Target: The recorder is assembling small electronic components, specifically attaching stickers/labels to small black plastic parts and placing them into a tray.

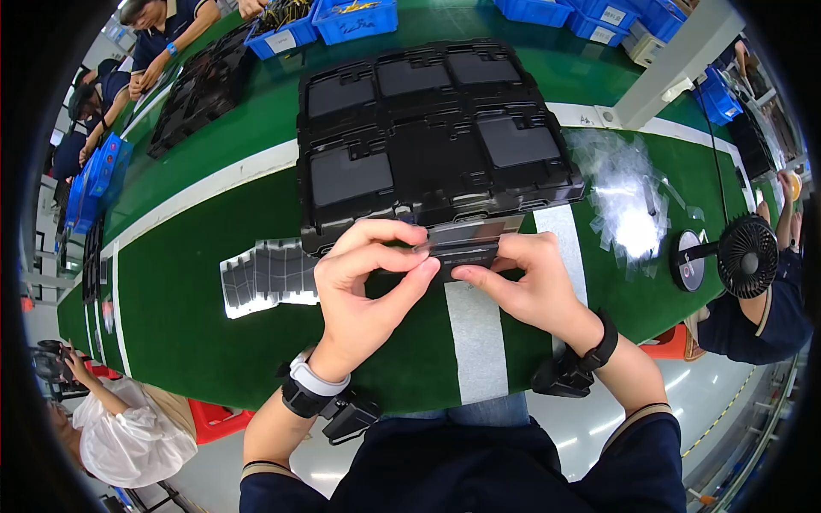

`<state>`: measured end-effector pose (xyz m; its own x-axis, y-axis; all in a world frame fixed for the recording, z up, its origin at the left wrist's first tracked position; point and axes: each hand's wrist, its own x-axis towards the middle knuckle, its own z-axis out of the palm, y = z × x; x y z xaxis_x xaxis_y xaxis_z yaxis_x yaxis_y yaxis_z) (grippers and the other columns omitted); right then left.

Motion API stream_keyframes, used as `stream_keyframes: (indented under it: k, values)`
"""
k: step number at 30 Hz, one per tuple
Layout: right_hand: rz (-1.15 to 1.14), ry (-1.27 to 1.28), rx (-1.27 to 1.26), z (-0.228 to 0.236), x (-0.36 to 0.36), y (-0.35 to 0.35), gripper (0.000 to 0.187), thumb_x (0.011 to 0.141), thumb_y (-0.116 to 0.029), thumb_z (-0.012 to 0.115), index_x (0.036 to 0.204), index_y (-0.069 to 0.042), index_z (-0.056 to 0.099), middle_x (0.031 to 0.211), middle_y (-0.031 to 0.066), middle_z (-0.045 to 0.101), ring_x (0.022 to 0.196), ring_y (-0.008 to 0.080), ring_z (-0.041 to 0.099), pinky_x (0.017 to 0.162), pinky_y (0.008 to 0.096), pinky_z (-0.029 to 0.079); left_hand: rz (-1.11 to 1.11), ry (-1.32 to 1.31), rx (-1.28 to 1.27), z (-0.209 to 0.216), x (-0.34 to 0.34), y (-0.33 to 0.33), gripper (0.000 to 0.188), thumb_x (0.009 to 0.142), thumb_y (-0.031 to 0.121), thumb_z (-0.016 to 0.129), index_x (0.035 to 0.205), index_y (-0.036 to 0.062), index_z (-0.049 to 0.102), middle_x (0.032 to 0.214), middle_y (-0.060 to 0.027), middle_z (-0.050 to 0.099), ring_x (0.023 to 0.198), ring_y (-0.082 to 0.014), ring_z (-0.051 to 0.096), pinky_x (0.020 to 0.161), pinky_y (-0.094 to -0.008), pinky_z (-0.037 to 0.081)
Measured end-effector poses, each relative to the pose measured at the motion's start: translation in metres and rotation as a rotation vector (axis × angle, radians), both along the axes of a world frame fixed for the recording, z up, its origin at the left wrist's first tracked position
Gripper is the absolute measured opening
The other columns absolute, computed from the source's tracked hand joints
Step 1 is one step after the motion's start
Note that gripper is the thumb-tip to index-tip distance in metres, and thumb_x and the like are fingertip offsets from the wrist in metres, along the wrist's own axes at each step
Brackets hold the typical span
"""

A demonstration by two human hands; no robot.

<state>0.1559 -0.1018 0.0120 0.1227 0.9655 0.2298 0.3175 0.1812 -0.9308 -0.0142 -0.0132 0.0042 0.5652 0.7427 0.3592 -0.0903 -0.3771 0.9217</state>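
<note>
A flat dark panel (467,256) is held on edge between my hands, just in front of the black tray (438,162). Along its upper edge runs a thin, see-through film-like piece (479,229). My left hand (363,278) pinches the left end with thumb and fingers; whether it grips the film, the panel or both is hard to make out. On the right end, my right hand (539,278) closes thumb and fingers round the panel. Several dark grey panels (351,175) lie in the tray's compartments, and its front middle compartment holds none.
Glossy sheets (269,275) overlap left of my left hand. To the right spreads a pile of clear film pieces (629,209), with a small black fan (747,255) beyond. Blue bins (355,21) and a grey post (676,73) stand farther back. Other people sit around the green table.
</note>
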Motion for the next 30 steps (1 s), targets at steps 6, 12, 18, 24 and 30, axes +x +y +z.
stream_keyframes:
  k: [6, 12, 18, 24, 30]
  values:
    - [-0.038, -0.068, 0.007, -0.007, 0.002, 0.000, 0.017, 0.075, -0.009, 0.070, 0.088, 0.001, 0.066, 0.069, 0.0141, 0.064, 0.061, 0.0192, 0.065, 0.057, 0.0255, 0.053, 0.000, 0.042, 0.130, 0.000, 0.004, 0.000, 0.013, 0.068, -0.003, 0.072, 0.080, 0.0006, 0.067, 0.098, -0.0127, 0.062, 0.093, -0.0191, 0.060, 0.080, -0.0285, 0.048]
    - [0.171, 0.229, -0.195, -0.003, 0.013, 0.000, 0.016, 0.074, -0.001, 0.069, 0.089, 0.002, 0.066, 0.083, 0.0079, 0.066, 0.074, 0.0110, 0.063, 0.065, 0.0233, 0.051, -0.400, -0.004, -0.552, 0.017, -0.011, 0.015, 0.013, 0.072, -0.004, 0.069, 0.085, -0.0033, 0.065, 0.094, -0.0132, 0.063, 0.085, -0.0159, 0.063, 0.075, -0.0251, 0.052]
    - [0.319, 0.223, -0.346, 0.002, 0.017, -0.002, 0.019, 0.072, -0.002, 0.072, 0.089, 0.003, 0.066, 0.085, 0.0080, 0.066, 0.073, 0.0095, 0.061, 0.065, 0.0225, 0.051, -0.540, 0.127, -0.553, 0.017, -0.013, 0.021, 0.007, 0.073, -0.004, 0.069, 0.079, -0.0042, 0.065, 0.081, -0.0098, 0.065, 0.073, -0.0122, 0.064, 0.066, -0.0207, 0.052]
    - [0.306, 0.168, -0.276, -0.001, 0.015, 0.000, 0.018, 0.073, -0.005, 0.072, 0.087, 0.003, 0.066, 0.074, 0.0061, 0.066, 0.063, 0.0049, 0.058, 0.055, 0.0205, 0.048, -0.402, 0.122, -0.354, 0.013, -0.010, 0.013, 0.008, 0.073, -0.003, 0.067, 0.071, -0.0023, 0.059, 0.074, -0.0040, 0.058, 0.068, -0.0080, 0.059, 0.063, -0.0196, 0.049]
    - [0.249, 0.079, -0.236, 0.004, 0.007, 0.001, 0.015, 0.073, -0.006, 0.072, 0.083, 0.003, 0.066, 0.064, 0.0046, 0.064, 0.055, 0.0020, 0.053, 0.047, 0.0197, 0.043, -0.332, 0.170, -0.197, 0.000, -0.008, 0.014, 0.015, 0.074, -0.002, 0.064, 0.066, 0.0001, 0.051, 0.072, -0.0014, 0.052, 0.071, -0.0066, 0.054, 0.065, -0.0210, 0.045]
